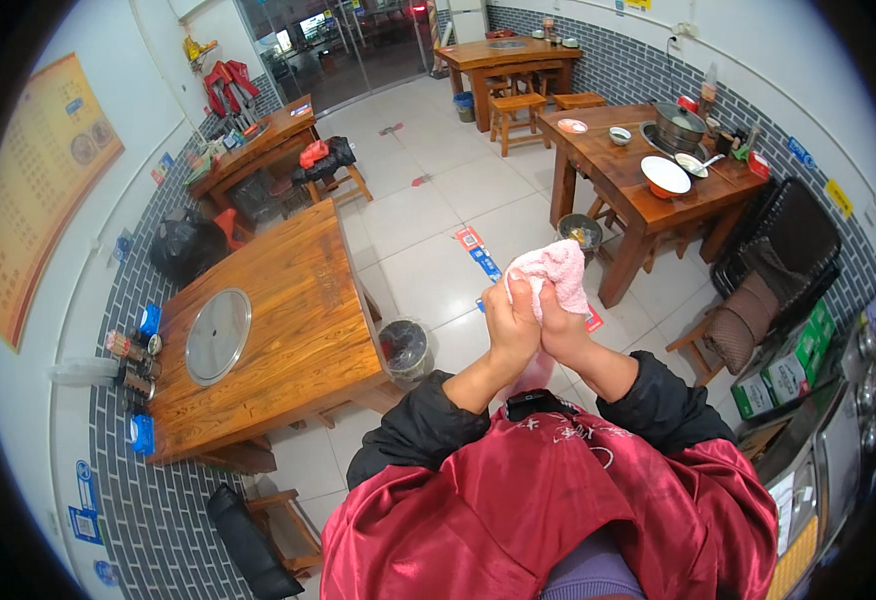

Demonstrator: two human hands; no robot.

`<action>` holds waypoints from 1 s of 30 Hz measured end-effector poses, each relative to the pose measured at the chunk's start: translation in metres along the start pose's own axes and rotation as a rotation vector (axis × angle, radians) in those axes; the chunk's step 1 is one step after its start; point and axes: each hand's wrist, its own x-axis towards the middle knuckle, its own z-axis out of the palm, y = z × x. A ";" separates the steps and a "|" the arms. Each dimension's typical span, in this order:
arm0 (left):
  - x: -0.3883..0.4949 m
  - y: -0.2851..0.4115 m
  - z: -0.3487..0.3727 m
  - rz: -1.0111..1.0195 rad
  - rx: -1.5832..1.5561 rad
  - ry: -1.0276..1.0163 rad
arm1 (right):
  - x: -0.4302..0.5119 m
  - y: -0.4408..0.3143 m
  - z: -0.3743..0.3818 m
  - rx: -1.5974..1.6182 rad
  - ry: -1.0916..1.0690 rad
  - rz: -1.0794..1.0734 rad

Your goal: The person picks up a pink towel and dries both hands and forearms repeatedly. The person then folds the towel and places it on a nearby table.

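Both my hands are closed around a bunched pink cloth (558, 270), held out in front of my body. My left hand (511, 319) grips its left side and my right hand (564, 330) its right side, thumbs side by side. Part of the cloth stands up above my fingers, and a pink portion shows below, between my wrists. The rest is hidden by my hands. I wear a shiny red apron (528, 495) over dark sleeves.
At left stands a wooden table (295, 300) with a round metal inset. The right-hand wooden table (610, 161) carries a lidded pot (679, 124) and bowls (665, 176). Bins (406, 351) sit on the floor beside both. Stools (517, 112) and green cartons (783, 367) stand farther out.
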 end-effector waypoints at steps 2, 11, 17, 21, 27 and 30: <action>-0.001 -0.004 0.000 -0.012 0.055 0.017 | -0.002 0.007 -0.001 -0.042 0.009 -0.029; 0.007 -0.029 -0.005 -0.080 0.278 -0.004 | 0.014 0.011 -0.009 -0.526 0.024 -0.261; 0.020 -0.045 -0.023 -0.588 -0.981 -0.366 | 0.029 -0.004 -0.016 0.091 -0.128 0.075; 0.013 -0.057 -0.021 -0.686 -1.068 -0.250 | 0.008 0.009 -0.002 0.725 -0.114 0.462; 0.003 -0.091 -0.004 -0.596 -0.993 0.098 | -0.016 0.038 0.021 -0.150 -0.115 0.075; -0.004 -0.109 -0.002 -0.418 -0.902 0.092 | -0.016 0.050 0.024 -0.222 0.000 -0.011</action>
